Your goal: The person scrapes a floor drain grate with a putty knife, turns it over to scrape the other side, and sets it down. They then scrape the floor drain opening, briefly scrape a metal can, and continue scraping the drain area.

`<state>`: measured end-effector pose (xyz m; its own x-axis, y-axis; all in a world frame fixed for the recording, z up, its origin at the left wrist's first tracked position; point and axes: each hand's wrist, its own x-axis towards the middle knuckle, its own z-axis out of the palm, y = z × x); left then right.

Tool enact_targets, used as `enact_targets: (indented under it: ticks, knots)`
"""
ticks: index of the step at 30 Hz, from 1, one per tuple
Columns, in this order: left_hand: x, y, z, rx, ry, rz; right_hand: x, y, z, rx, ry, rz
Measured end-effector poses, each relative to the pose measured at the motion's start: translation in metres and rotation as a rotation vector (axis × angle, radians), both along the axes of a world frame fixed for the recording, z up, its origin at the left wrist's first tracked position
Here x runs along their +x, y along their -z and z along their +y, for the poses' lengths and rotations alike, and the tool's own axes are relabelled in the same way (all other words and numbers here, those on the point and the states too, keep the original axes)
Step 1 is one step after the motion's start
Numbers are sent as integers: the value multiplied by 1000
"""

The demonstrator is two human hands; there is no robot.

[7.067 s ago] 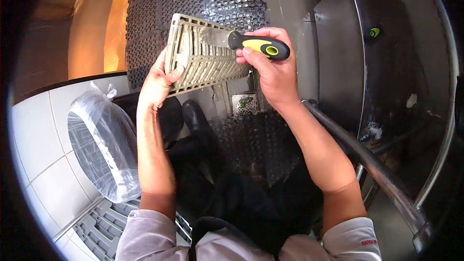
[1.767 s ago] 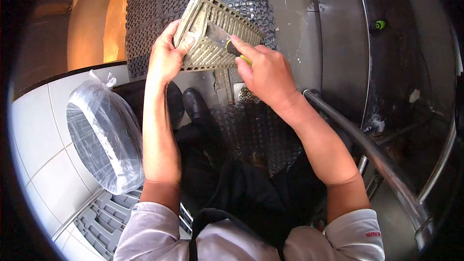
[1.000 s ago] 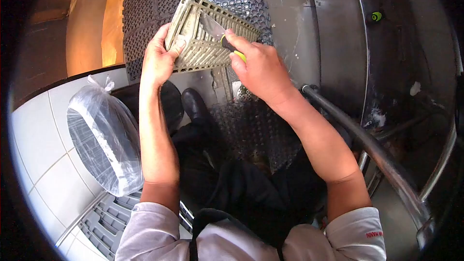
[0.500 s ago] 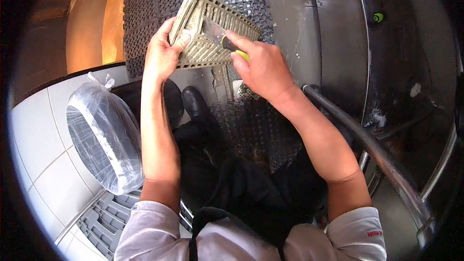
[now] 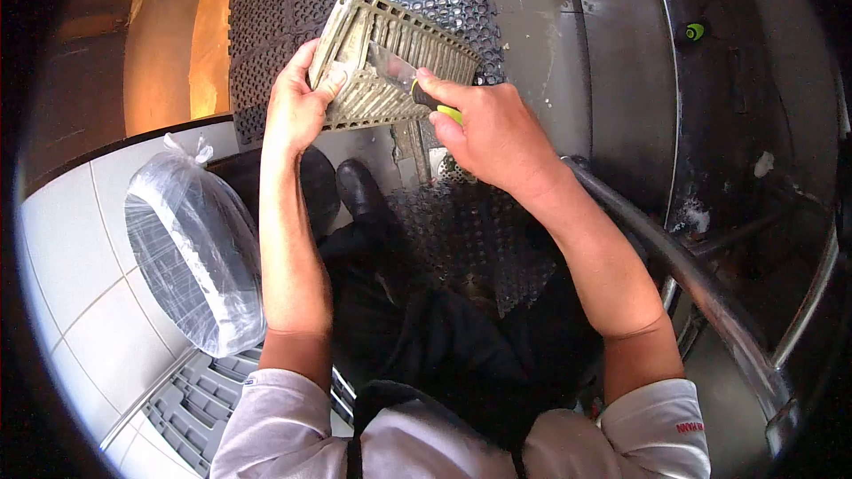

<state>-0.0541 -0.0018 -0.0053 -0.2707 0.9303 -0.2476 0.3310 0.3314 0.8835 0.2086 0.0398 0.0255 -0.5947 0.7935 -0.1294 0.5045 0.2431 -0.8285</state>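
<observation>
A tilted, slatted grille panel (image 5: 390, 89), pale and stained, is held up over the floor. My left hand (image 5: 302, 102) grips its left edge, with the thumb on the near face. In my right hand (image 5: 484, 129) is a scraper (image 5: 395, 66) with a flat blade and a black and yellow-green handle. The index finger stretches along the handle, and the blade lies against the slats near the panel's upper left part.
Black perforated mats (image 5: 302, 0) cover the floor ahead. A plastic-wrapped bundle (image 5: 191, 248) stands at the left by white tiles (image 5: 106, 319). Grey slotted trays (image 5: 200, 408) lie below it. A metal rail (image 5: 674, 253) runs along the right, near a dark metal surface.
The panel and both hands have shifted slightly downward. My right hand has moved a little to the right, and the scraper lies slightly differently on the slats.
</observation>
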Motion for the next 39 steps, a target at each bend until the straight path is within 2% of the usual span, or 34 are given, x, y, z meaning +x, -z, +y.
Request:
enact_targets:
  ticks: [1,4,7,10,13,16,19,20,23,24,27,31,35,36,39]
  knots:
    - [0,0,0,8,-1,8,0,-1,1,-54,-8,-26]
    - [3,-1,2,34,3,6,-3,15,-1,126,55,97]
    - [6,-1,4,52,16,-21,-8,21,-3,208,83,50]
    - [5,-2,4,41,30,-9,-9,15,-5,170,78,-44]
    - [3,-1,2,21,41,14,-9,9,-5,-89,92,-30]
    - [4,-3,0,15,16,23,-3,21,0,-280,129,218]
    - [1,2,2,41,-9,-25,-9,16,-20,-144,207,158]
    - [2,2,1,31,-9,-68,-12,21,-23,-193,177,123]
    - [8,1,-1,18,-36,-31,-16,-7,-18,-905,174,190]
    - [17,-5,-2,31,-53,-56,-17,-6,-22,-946,201,362]
    - [26,-5,-4,55,-60,-33,-14,-11,-22,-1317,231,534]
    - [44,-17,-8,-13,-80,-2,-16,-13,-35,-1420,346,674]
    - [53,-10,-16,48,-62,20,-28,-10,-23,-1228,460,679]
    - [58,-17,-14,-14,-87,27,-30,-9,-19,-1225,433,697]
    - [55,-12,-11,51,-90,-2,-24,-16,-27,-1249,353,627]
